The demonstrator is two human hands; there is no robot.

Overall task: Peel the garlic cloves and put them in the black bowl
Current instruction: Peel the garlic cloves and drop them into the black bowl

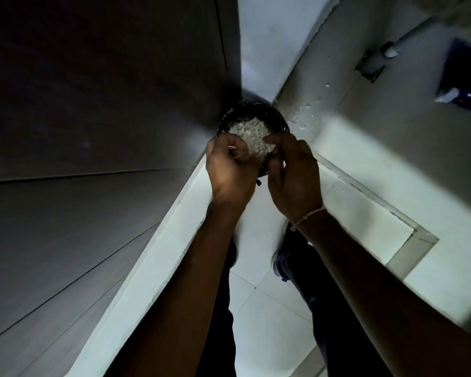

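Two hands' curled fingers [238, 156] above a black bowl [279, 118] heaped with pale garlic bits [249, 130], grasp unclear.

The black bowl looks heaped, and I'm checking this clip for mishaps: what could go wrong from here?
1. The black bowl is heaped with pale pieces; more could spill.
2. Both the left hand and the right hand work right over its near rim and could knock it.
3. The light is dim; what each hand holds cannot be made out, so skins may go in unnoticed.

Dim grey wall panels [93, 131] meet a pale tiled floor [269, 308]; a pipe [408, 36] runs above.
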